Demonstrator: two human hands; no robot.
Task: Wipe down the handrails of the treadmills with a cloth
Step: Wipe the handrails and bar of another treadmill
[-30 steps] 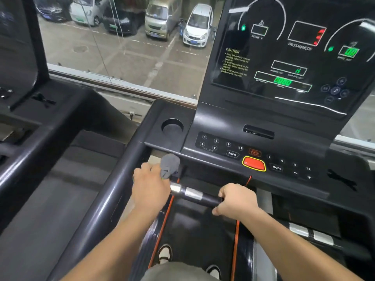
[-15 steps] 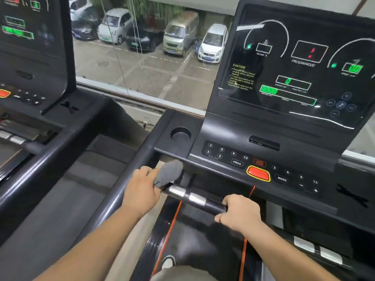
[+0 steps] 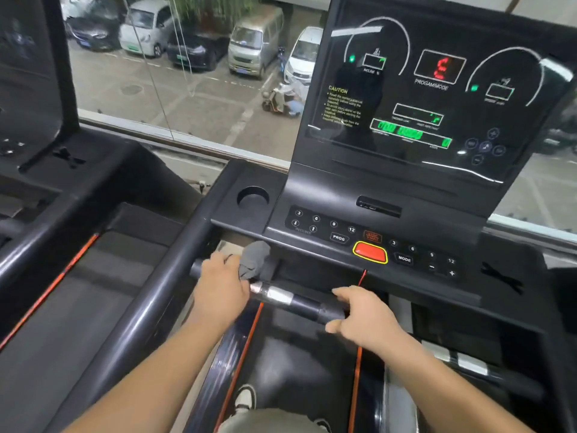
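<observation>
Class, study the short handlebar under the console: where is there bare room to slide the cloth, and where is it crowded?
Free: the handlebar stretch between the left hand and the right hand, silver band included; also the ledge around the cup holder. Crowded: the bar's left end, where the cloth bunches under the console.

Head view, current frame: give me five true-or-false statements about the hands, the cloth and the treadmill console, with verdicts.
1. The left hand holds the grey cloth at the handrail. True.
2. The right hand presses the red button. False: it is at the handrail's end, below that button.
3. A bottle stands in the cup holder. False: the cup holder is empty.
4. A silver section of the handrail shows between the two hands. True.
5. The console screen is completely dark. False: green and red readouts are lit.
</observation>
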